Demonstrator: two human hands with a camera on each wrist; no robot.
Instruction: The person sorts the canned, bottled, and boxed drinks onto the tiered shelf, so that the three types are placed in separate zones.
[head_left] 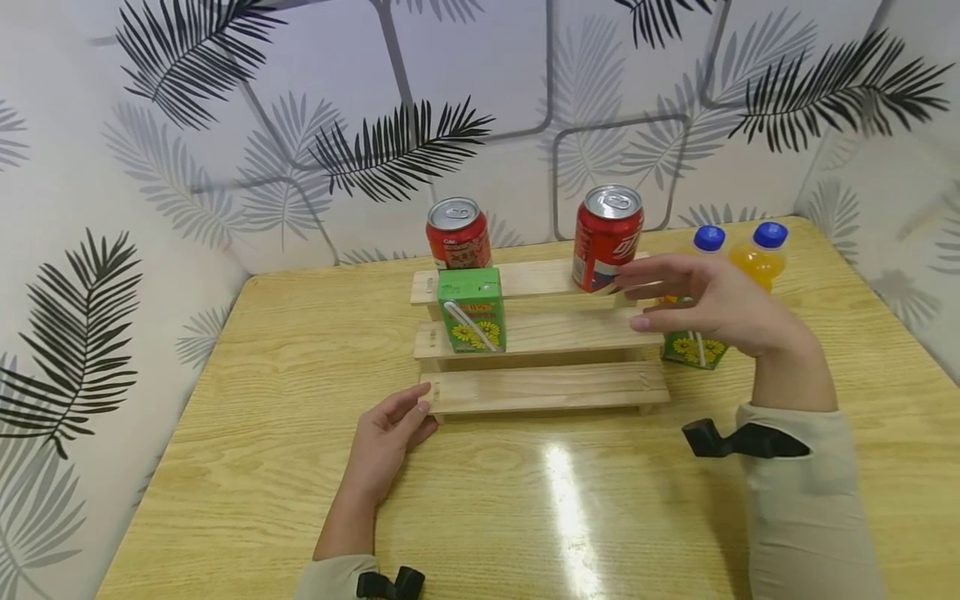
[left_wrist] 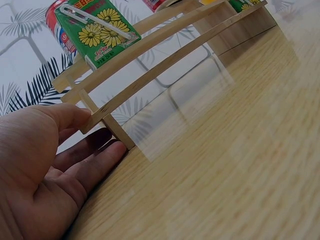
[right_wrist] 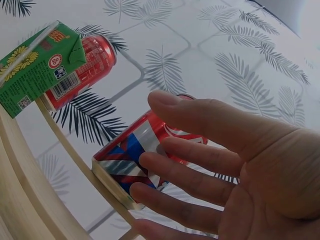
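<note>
A tiered wooden rack (head_left: 540, 389) stands on the table. My left hand (head_left: 386, 437) grips the left end of its lowest step; in the left wrist view the fingers (left_wrist: 102, 162) lie against the rack's leg. My right hand (head_left: 720, 304) is beside the right red soda can (head_left: 607, 233) on the top step, its fingers spread and apparently holding nothing. Another red soda can (head_left: 459, 233) stands at the top step's left end. Before it, on the middle step, sits a green drink carton (head_left: 472, 308) with a straw on its front.
Right of the rack stand two orange drink bottles (head_left: 757, 258) with blue caps, one partly behind my right hand. A second green carton (head_left: 693, 350) is there too, partly hidden by that hand. A leaf-patterned wall (head_left: 480, 75) borders the wooden table (head_left: 300, 350).
</note>
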